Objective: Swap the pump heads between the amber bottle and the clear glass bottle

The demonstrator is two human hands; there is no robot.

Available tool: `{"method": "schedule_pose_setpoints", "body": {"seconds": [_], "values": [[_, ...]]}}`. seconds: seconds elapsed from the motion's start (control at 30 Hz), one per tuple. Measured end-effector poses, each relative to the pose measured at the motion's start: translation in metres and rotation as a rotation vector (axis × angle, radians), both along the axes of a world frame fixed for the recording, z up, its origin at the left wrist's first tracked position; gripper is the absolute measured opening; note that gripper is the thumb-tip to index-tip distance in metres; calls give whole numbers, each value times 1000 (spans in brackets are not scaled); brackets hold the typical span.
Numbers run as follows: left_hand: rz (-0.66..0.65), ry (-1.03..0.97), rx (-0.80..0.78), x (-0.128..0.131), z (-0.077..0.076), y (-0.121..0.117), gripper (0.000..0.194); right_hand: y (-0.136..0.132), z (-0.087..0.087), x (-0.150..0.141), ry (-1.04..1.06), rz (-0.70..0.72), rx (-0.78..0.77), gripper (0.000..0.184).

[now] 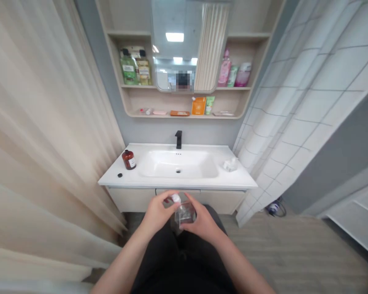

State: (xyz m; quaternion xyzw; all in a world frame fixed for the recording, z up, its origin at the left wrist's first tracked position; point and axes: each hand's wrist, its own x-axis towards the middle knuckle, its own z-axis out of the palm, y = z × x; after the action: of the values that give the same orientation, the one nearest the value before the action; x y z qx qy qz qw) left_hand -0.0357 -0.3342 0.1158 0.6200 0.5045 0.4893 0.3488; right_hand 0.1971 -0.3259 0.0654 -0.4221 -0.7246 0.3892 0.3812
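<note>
Close to my body, in front of the vanity, I hold a clear, boxy container (187, 213) above my lap. My right hand (204, 222) grips it from the side, thumb and fingers around its walls. At its upper left, my left hand (159, 210) pinches a small white cap-like piece (176, 198) between thumb and fingers. Whether that piece is joined to the container, I cannot tell. On the left of the counter stands a brown bottle (129, 159) with a white label. A small black cap (120, 175) lies in front of it.
A white basin (179, 163) with a black faucet (178, 139) is set in the counter. Crumpled white, clear-looking material (230, 164) lies at right. Above, shelves hold bottles, tubes and an orange pouch (198, 105) around a mirror (184, 45). Curtains (297, 102) flank both sides.
</note>
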Motion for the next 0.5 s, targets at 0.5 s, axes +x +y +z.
{"method": "schedule_pose_setpoints", "body": {"seconds": [0.5], "values": [[-36, -40, 21, 4, 13, -13, 26, -8, 14, 15, -27, 1, 25, 110]]}}
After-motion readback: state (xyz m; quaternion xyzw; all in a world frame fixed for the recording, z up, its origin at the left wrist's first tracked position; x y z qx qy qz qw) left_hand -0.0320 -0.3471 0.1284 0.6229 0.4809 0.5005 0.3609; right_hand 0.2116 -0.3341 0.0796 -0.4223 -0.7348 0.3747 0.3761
